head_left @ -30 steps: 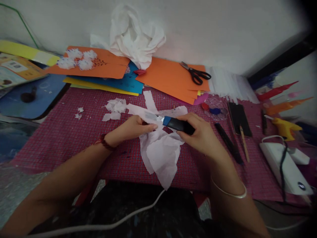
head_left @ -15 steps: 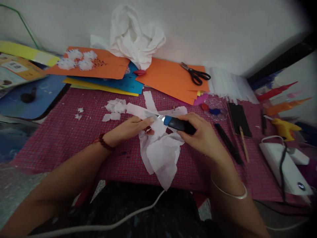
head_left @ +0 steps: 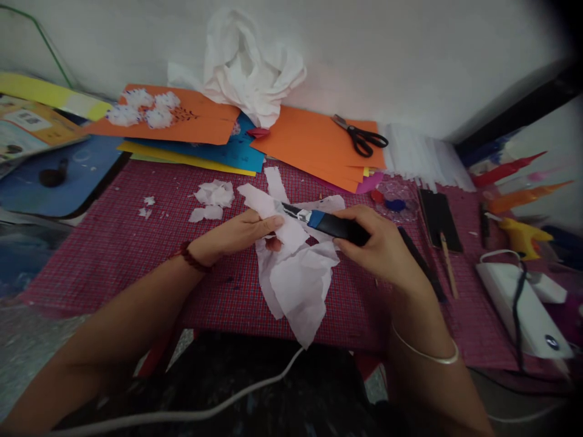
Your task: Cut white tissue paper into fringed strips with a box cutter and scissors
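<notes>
My left hand (head_left: pixel 237 233) pinches a fold of thin white tissue paper (head_left: pixel 296 279) that hangs down over the red checked mat (head_left: pixel 113 249). My right hand (head_left: pixel 378 243) grips a utility knife (head_left: pixel 328 223) with a black and blue handle. Its blade points left and lies against the paper just beyond my left fingertips. Small torn scraps of tissue (head_left: pixel 212 197) lie on the mat to the left of the hands.
Orange, blue and yellow card sheets (head_left: pixel 314 142) lie at the back, with black scissors (head_left: pixel 362 136) on them and a crumpled white bag (head_left: pixel 248 67). Right of my hand are black strips (head_left: pixel 439 215), a pencil, a yellow glue gun (head_left: pixel 523 233) and a white box (head_left: pixel 519 300).
The knife has shifted slightly right and up, more of the blade now showing along the paper. My left fingers have slid forward, gripping the fold between thumb and fingers.
</notes>
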`<action>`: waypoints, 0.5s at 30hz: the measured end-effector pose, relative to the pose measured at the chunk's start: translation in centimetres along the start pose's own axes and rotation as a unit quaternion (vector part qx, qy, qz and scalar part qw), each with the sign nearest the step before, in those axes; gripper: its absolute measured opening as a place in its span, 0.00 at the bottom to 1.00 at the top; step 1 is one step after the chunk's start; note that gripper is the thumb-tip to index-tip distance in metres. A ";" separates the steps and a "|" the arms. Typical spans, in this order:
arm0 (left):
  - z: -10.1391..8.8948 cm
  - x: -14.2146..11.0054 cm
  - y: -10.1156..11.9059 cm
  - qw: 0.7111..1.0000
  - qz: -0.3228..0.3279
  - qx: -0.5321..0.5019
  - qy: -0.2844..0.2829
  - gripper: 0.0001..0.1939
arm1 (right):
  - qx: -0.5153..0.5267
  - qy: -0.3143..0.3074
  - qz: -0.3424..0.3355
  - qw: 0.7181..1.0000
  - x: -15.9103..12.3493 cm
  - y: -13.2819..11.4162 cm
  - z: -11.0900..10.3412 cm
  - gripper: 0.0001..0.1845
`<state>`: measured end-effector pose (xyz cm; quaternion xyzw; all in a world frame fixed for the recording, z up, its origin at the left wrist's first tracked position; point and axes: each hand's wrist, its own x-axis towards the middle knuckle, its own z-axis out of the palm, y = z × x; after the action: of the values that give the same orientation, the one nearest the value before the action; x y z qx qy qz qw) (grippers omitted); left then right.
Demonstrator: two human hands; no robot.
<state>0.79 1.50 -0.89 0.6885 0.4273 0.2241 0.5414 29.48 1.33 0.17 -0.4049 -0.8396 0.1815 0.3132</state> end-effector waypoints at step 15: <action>1.3 0.6 0.1 0.996 0.015 -0.086 0.008 0.15 | 0.004 0.010 -0.009 1.000 0.1 -0.5 1.1 0.19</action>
<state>2.13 1.31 -1.33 0.6436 0.4005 0.2734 0.5922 28.40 1.06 -0.31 -0.3980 -0.8392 0.1783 0.3250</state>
